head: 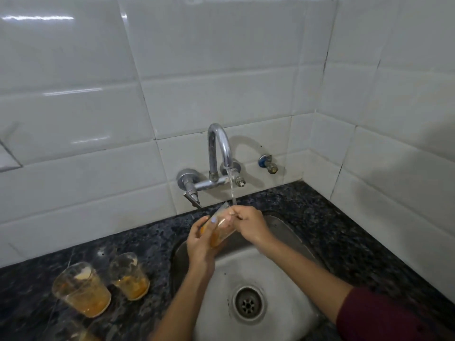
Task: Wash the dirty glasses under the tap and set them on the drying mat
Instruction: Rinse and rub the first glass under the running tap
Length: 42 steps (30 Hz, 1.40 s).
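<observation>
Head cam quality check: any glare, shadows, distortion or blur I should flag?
Head view: streaky glare on the upper-left wall tiles; tile lines bow from wide-angle distortion; the tap casts a curved shadow on the wall, and a broad shadow darkens the right wall. The left hand and right hand with the held glass look slightly soft; the two counter glasses also blur.

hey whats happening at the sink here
A person is washing a dirty glass over the sink. The left hand holds the tilted glass under the running tap, and the right hand is at its rim, fingers reaching inside. Orange residue still shows in it. Two more dirty glasses stand on the dark counter to the left, unwashed. No drying mat is in view.
</observation>
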Tool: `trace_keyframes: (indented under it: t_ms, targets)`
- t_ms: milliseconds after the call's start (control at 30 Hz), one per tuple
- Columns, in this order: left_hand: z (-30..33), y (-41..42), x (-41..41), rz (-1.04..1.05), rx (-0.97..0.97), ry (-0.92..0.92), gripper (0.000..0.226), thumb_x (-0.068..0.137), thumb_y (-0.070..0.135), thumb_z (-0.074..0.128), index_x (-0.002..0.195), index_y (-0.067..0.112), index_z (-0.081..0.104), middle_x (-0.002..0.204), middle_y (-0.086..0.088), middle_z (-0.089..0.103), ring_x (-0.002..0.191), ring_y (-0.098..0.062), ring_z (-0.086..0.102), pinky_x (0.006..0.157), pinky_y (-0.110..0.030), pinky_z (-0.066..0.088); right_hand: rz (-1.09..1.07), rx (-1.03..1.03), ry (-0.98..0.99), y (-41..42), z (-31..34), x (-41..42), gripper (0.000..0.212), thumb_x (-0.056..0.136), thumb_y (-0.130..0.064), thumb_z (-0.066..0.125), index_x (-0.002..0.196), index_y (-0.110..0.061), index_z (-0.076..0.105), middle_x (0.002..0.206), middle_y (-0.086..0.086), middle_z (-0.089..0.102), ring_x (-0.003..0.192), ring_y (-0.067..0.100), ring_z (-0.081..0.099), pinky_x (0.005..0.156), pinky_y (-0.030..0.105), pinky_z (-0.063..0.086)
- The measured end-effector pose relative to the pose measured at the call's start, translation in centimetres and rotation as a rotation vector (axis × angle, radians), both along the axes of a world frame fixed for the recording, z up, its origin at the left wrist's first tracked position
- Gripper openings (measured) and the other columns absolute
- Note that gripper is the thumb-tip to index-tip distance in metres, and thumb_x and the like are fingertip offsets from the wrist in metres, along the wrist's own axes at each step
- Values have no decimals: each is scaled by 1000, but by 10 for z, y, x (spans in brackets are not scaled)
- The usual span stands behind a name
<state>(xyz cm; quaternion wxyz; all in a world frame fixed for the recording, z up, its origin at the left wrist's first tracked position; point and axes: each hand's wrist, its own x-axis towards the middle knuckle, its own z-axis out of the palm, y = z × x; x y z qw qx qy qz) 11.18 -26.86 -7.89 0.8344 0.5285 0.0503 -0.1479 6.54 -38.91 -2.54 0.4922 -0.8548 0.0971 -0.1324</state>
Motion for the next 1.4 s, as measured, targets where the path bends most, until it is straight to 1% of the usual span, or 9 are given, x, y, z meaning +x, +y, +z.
trace_keyframes:
  t_ms: [100, 233, 367, 433, 600, 867, 1133, 1267, 1400]
  targets:
    - [5, -3, 0, 77, -60, 70, 11, 81, 17, 71, 83, 12, 62, 88, -13, 67, 69, -22, 65, 63, -36, 54, 18, 102, -62, 17, -10, -10, 18, 93, -13, 52, 101, -15, 68, 96, 3, 73, 90, 13, 68, 82, 25, 55]
    - [8, 10, 12, -97, -30, 292, 25, 84, 24, 69, 100, 6, 62, 96, -19, 68, 72, -30, 70, 59, -43, 60, 314, -253, -141, -6, -33, -28, 20, 94, -7, 49, 109, -10, 63, 105, -2, 67, 98, -2, 59, 86, 13, 47]
    - [7, 11, 19, -252, -36, 443, 34, 85, 32, 66, 107, 6, 60, 98, -20, 68, 85, -32, 67, 68, -46, 59, 360, -365, -76, -24, -39, -20, 19, 89, -7, 52, 102, -12, 65, 103, 5, 70, 92, 8, 63, 84, 26, 53]
    - [2, 5, 21, -245, -84, 359, 38, 87, 35, 63, 109, 5, 61, 100, -20, 68, 85, -32, 67, 79, -48, 57, 191, -233, -68, -14, -26, -10, 16, 90, -12, 55, 98, -18, 67, 94, 3, 71, 74, 10, 64, 77, 31, 55]
    - [0, -5, 24, -41, -125, 222, 32, 78, 24, 71, 102, 5, 62, 91, -18, 62, 66, -27, 61, 52, -32, 52, 17, 162, -66, 17, -17, -10, 19, 92, -9, 53, 101, -17, 68, 92, 5, 72, 67, 14, 67, 69, 33, 58]
    - [2, 7, 32, -273, -25, 431, 39, 81, 20, 71, 114, 6, 57, 109, -20, 67, 91, -37, 69, 85, -58, 54, 444, -763, -175, -35, -53, -14, 37, 86, -6, 57, 121, -18, 61, 117, 8, 68, 104, 21, 66, 89, 35, 55]
    - [-1, -6, 32, -147, -203, 199, 43, 76, 26, 75, 108, 1, 61, 97, -19, 63, 86, -32, 61, 84, -46, 52, 70, 618, 92, 25, -9, -7, 19, 93, -6, 52, 108, -7, 63, 106, 13, 69, 86, 17, 67, 69, 24, 57]
    - [-7, -7, 33, -46, -122, 305, 12, 82, 21, 68, 82, 11, 62, 76, -10, 61, 66, -25, 60, 70, -39, 55, 236, 71, -121, 23, -47, -21, 30, 94, -8, 47, 123, -9, 57, 117, 10, 65, 101, 16, 64, 78, 29, 56]
    - [-9, 1, 36, -128, -77, 453, 33, 86, 30, 65, 106, 4, 62, 104, -19, 68, 92, -35, 67, 81, -54, 55, 481, -669, -168, -18, -71, -13, 42, 88, -6, 47, 128, -16, 55, 128, 7, 61, 119, 21, 55, 101, 33, 45]
